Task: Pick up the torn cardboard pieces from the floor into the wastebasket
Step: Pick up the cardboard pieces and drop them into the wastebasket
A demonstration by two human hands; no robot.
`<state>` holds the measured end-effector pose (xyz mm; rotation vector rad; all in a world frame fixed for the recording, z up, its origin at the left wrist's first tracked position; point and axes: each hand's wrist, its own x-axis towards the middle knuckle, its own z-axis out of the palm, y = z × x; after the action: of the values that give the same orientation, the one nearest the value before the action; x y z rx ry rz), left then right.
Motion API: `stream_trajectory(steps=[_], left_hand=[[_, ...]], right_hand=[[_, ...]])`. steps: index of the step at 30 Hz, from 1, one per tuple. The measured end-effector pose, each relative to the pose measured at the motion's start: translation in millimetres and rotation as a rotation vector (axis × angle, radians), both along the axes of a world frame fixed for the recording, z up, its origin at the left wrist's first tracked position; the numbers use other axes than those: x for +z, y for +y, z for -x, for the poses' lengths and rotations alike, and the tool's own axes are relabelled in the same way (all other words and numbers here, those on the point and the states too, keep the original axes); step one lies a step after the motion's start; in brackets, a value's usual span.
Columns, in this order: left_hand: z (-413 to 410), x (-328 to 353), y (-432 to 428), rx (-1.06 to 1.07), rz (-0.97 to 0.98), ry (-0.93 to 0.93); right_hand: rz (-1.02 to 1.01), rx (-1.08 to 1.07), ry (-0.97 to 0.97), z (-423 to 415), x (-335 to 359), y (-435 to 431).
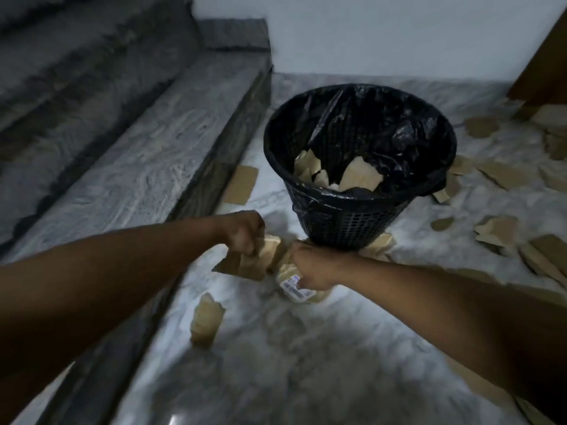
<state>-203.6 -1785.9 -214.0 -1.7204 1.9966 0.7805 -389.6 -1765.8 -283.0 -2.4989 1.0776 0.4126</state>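
Forearms enter from the bottom corners and meet low over the pale marble floor, just in front of the wastebasket. A crumpled scrap lies alone nearest the camera, its long axis running away from the viewer.

The left hand is curled tight round a brown piece whose long axis runs side to side, one torn corner pointing left. The fingers themselves are tucked under and hidden. Just beside it, the right hand pinches a labelled piece, its white sticker face up and its length slanting down to the right. Blur makes the print unreadable, and whether this piece is off the floor is unclear.

The wastebasket stands upright, mouth up, black mesh wall lined with a black bag. Several pale torn pieces lie inside on the near side. Another scrap pokes out at its base, partly covered.

A flat rectangle lies against the grey stone step on the left, long axis pointing away. Scattered pieces litter the floor to the right, some cut off by the frame edge and the right arm. A brown slanted surface leans at the far right, too cropped to identify, against the white wall.
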Motion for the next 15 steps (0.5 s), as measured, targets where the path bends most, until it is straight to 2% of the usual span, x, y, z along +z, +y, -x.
stream_trajectory(steps=[4,9,12,15], left_hand=[[-8,-28,-8,-0.001,0.036,0.027],[-29,-55,-25,-0.035,0.156,0.034],[-42,-78,-29,-0.013,0.128,0.046],[-52,-91,-28,-0.056,0.093,0.018]], right_hand=[[0.043,0.046,0.034,-28,-5,-23],[0.010,0.066,0.066,-12,-33,-19],[0.053,0.105,0.046,1,-45,-11],[0.048,0.193,0.110,3,-48,-10]])
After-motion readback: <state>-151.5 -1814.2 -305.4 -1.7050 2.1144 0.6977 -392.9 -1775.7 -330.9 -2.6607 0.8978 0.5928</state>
